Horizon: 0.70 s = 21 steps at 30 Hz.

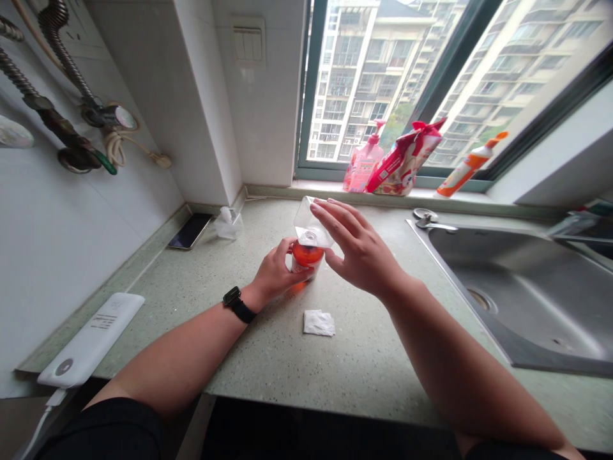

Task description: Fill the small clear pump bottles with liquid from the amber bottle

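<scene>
A small bottle of orange-red liquid [308,254] stands on the counter in front of me. My left hand [283,265] is closed around its side, thumb across the front. Over the bottle's top sits a clear, square-sided plastic container [306,220], tilted, with a round neck showing through. My right hand [357,246] lies against the container's right side, fingers stretched out and fingertips at its upper edge. The thumb is low, beside the bottle. Nearer to me lies a folded white tissue [318,322].
A phone [190,230] and a clear piece with a white pump head [228,222] lie back left. A white power bank [90,338] rests at the left edge. The steel sink [522,281] is right. A pink pump bottle [363,165], red bag [407,160] and orange-white bottle [464,169] line the sill.
</scene>
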Tool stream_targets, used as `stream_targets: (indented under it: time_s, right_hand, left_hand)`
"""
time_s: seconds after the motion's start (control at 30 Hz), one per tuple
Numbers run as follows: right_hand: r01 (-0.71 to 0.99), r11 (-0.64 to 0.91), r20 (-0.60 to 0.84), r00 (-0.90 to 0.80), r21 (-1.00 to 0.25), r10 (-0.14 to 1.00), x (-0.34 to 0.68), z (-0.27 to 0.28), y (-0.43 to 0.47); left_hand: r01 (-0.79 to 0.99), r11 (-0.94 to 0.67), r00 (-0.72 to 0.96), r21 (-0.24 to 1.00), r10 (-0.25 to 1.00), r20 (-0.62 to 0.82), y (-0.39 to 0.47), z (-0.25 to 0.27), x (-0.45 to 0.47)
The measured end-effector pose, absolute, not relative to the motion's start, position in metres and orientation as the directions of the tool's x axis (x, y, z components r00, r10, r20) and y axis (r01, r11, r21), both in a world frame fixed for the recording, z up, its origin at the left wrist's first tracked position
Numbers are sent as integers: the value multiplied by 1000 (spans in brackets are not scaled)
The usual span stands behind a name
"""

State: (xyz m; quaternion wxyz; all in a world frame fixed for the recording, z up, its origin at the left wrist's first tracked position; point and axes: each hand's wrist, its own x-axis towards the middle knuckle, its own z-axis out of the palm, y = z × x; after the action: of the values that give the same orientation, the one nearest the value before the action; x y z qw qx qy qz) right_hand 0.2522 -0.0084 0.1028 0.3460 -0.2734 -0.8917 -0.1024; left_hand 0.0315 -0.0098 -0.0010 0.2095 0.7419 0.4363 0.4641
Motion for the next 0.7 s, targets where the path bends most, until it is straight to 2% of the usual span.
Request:
stream_targets:
  time_s: [0.7]
  right_hand:
    - [556, 831, 691, -592, -22, 415, 251, 103, -10]
  left_hand:
    - [443, -523, 182, 728, 848, 498, -10, -2, 31]
